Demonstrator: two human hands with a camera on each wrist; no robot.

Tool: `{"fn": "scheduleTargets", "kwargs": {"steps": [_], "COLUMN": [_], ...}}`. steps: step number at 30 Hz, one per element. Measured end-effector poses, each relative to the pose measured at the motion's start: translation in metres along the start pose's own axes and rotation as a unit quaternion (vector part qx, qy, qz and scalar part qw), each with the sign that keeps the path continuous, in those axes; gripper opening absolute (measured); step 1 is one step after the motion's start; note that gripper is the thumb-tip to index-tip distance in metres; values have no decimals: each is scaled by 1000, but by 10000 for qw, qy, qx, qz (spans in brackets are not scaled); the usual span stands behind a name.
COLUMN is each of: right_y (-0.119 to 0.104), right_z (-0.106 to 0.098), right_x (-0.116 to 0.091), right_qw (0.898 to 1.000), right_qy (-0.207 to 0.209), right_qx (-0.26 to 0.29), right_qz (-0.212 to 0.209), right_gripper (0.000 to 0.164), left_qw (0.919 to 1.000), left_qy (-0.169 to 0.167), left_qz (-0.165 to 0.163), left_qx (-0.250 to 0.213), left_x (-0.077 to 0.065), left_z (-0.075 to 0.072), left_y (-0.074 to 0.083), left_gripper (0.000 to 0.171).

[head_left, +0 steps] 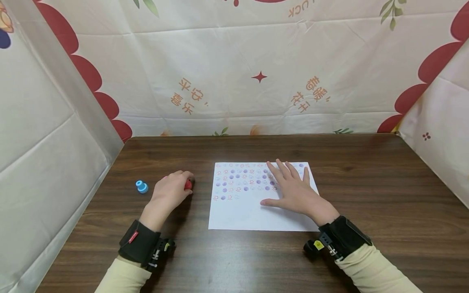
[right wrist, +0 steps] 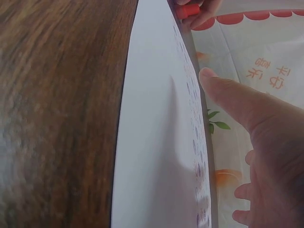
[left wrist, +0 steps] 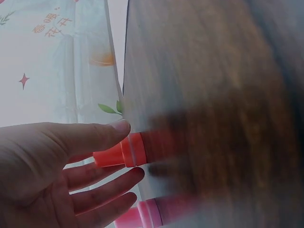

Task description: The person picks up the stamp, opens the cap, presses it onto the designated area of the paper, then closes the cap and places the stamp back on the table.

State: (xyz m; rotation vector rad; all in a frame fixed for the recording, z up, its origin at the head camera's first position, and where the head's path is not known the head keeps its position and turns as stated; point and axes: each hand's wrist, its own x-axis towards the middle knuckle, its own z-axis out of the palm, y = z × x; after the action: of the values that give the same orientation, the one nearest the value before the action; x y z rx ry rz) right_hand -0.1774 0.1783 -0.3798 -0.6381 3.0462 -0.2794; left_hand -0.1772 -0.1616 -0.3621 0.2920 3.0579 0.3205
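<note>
My left hand (head_left: 170,190) pinches a small red stamp (head_left: 188,184) over the left side of the table. In the left wrist view, the thumb lies along one side of that red stamp (left wrist: 135,150) with fingers behind it. A pink stamp (left wrist: 147,214) stands just beyond the fingertips there, mostly hidden by the hand in the head view. On the right, my right hand (head_left: 294,196) is spread over a white sheet of paper (head_left: 238,215). Rows of small purple, blue and red stamped prints (head_left: 245,177) fill the sheet's upper part, partly covered by this hand.
A light blue stamp (head_left: 141,186) stands to the left of the left hand. The brown wooden table (head_left: 384,183) reaches back to a pale printed cloth (head_left: 234,81), and more cloth hangs at both sides. Each wrist wears a black band (head_left: 140,243) with a camera.
</note>
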Motion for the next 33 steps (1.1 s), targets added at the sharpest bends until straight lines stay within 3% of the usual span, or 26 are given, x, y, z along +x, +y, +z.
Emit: {"fn": "scheduleTargets", "kwargs": {"steps": [14,33], "right_y": [0,0], "right_z": [2,4], "right_x": [-1,-1], "right_qw": [10000,9999], "right_qy": [-6,-58], "right_qx": [27,121], "right_qz": [45,43], "right_gripper": [113,115], "left_qw": [9993,9979], "left_qy": [364,594], "left_qz": [-15,-179], "left_qx": [-104,-194], "left_x": [1,1], "left_z": [-1,-1], "left_y": [-2,-3], "left_gripper": [35,22]}}
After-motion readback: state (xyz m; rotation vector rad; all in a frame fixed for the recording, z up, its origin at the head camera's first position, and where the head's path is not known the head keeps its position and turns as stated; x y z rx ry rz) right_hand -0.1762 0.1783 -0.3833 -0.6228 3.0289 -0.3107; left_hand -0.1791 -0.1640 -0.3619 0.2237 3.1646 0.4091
